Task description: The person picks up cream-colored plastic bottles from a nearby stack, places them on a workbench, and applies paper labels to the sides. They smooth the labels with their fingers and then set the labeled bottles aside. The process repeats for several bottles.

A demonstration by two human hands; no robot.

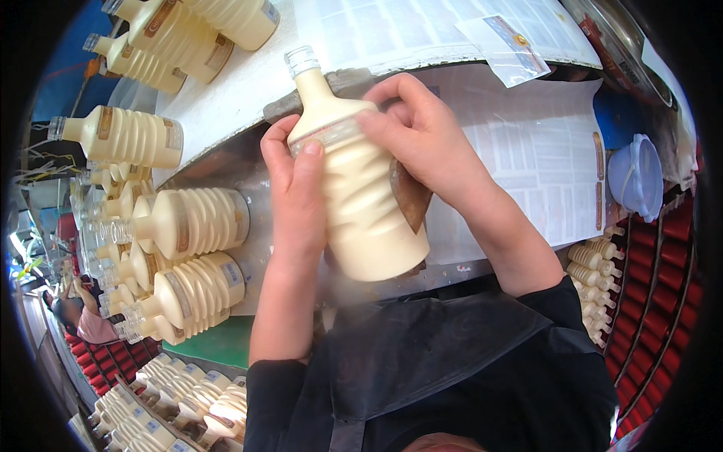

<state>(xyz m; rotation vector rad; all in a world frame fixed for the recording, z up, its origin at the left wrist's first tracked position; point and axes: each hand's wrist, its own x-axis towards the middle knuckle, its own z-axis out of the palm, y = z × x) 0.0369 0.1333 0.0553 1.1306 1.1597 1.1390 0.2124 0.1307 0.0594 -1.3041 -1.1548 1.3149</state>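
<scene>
A cream-coloured bottle (369, 218) with wavy ribs and a clear threaded neck is held in front of me, neck pointing away and tilted slightly left. My left hand (297, 173) grips its left shoulder, with the thumb lying on the front. A narrow see-through label strip (335, 133) runs across the shoulder. On the right side, the thumb of my right hand (422, 135) presses near the strip's end while its fingers curl around the shoulder. Below that hand a brown label (410, 197) shows at the bottle's right side; how far it is stuck down I cannot tell.
Several similar bottles (199, 222) lie stacked at the left, and more (203, 38) lie on the white table (241, 90). Label sheets (520, 151) cover the surface to the right. A pale blue bucket (636, 177) stands at far right, near red racks (648, 324). Another person (90, 316) is at far left.
</scene>
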